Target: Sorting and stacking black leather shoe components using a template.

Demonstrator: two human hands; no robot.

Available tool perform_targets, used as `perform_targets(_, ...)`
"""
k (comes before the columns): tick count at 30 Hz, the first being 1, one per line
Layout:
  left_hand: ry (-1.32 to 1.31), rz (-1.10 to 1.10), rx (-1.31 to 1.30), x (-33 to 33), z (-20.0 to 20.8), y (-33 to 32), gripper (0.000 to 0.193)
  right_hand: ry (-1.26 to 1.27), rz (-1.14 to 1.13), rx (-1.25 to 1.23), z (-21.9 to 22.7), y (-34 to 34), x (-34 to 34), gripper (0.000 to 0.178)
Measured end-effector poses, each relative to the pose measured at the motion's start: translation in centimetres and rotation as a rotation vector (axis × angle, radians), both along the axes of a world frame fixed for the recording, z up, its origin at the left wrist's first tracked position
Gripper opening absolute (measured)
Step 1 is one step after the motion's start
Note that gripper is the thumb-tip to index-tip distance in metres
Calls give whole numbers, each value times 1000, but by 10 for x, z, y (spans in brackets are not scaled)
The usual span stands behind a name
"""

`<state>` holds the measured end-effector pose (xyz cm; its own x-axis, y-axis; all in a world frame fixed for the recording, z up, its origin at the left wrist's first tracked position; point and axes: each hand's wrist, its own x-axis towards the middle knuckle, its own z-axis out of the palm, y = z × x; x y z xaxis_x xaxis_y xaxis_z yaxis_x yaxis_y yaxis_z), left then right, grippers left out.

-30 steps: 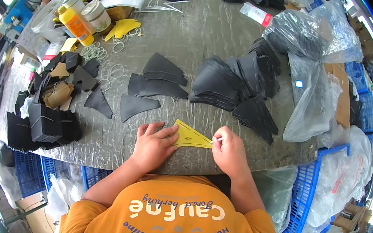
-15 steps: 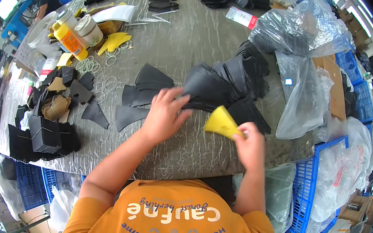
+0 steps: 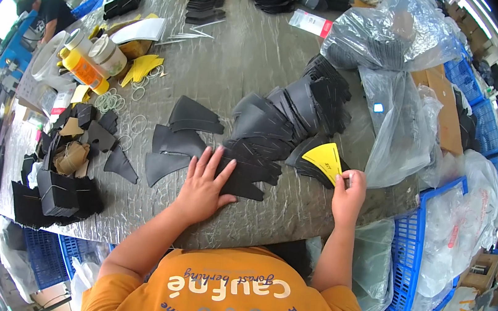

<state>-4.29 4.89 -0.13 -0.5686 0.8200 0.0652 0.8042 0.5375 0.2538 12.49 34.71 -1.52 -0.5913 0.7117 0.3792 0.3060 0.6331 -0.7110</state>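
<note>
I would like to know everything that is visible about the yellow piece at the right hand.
The yellow piece is flat and fan-shaped, with a curved broad end pointing up and left in the picture and narrowing toward the person. It looks like thin card or plastic, with dark broken lines along its edges and a small dark marking. The right hand pinches its narrow end. It overlaps black pieces on the table; whether it rests on them is unclear.

The left grip (image 3: 202, 192) lies spread on black pieces (image 3: 248, 181); the right grip (image 3: 348, 194) pinches a yellow piece (image 3: 322, 156).
</note>
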Motion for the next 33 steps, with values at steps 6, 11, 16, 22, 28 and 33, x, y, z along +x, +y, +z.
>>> perform_targets(6,54,47,191,22,-14,-38,41,208,62,-346,24,-18,-4,12)
perform_targets(11,102,59,158,49,-8,-50,35,-56,455,-481,34,-100,-26,16)
perform_targets(16,-79,85,369,55,-9,-65,34,-243,573,-70,11,-132,-36,27)
perform_targets(22,-95,-43,309,48,-4,-58,46,-278,633,178,11,-134,-39,30)
perform_targets(28,-74,-30,247,53,0,-66,46,-337,711,153,21,-142,-21,35)
perform_targets(33,-105,32,266,51,1,-59,43,-337,744,161,20,-143,-23,42)
